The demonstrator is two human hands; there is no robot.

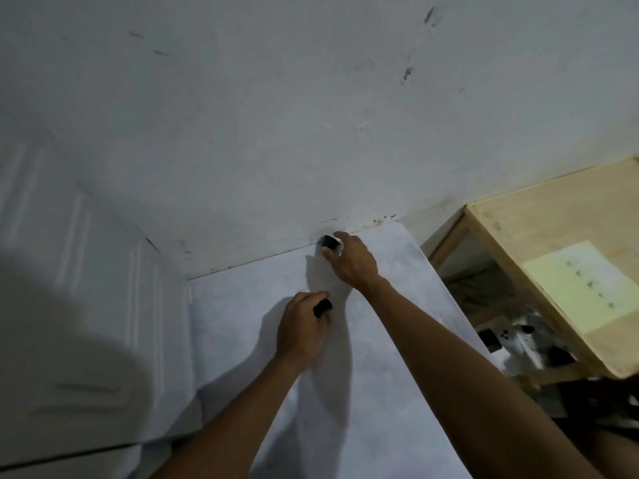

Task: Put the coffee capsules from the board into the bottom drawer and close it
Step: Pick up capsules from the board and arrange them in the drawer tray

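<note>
Risk of a dropped capsule marks this two-handed grab: both hands are loaded at once over the pale board point(235, 323), the bottom drawer is out of view, and a loose pinch on the way there could spill one. Left hand point(302, 330), near the board's middle, curls its fingers round a dark coffee capsule point(322, 307); right hand point(352, 262), at the board's far edge, clamps thumb and fingers on a second capsule point(329, 243).

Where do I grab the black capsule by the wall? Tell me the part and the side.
Pinch the capsule across its round sides, coming from above and the near side: it sits close to the wall, so the far side is cramped. The right hand curls round it this way.
</note>
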